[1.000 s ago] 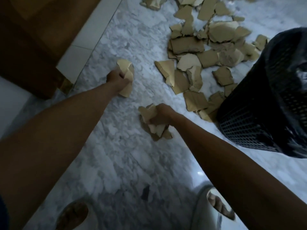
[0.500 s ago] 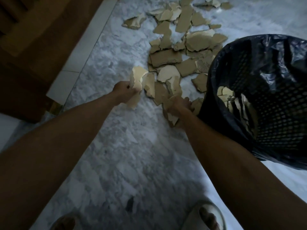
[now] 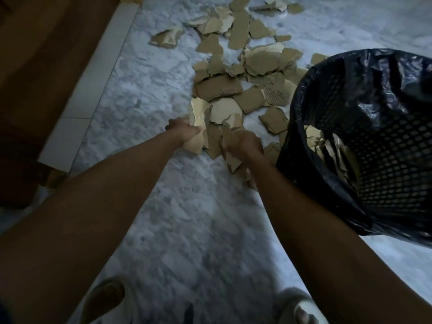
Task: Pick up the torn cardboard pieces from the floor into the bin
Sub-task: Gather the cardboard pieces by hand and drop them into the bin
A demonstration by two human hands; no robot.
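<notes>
There is only one view. The camera sits on the person's head and looks forward and down at the marble floor [image 3: 187, 218]. The slippers [image 3: 297, 307] show at the bottom edge, close below, and both arms reach away from it.

Dim room, cool bluish cast, image soft.

Light enters from upper right: marble floor [image 3: 163, 73] brightest there, darker toward the near edge. Glare patches on the black bin liner [image 3: 374, 108]. Forearms underexposed, near silhouette. Motion blur around the slippered feet at bottom; wide-angle bending along the wooden furniture [image 3: 46, 54] at left.
</notes>
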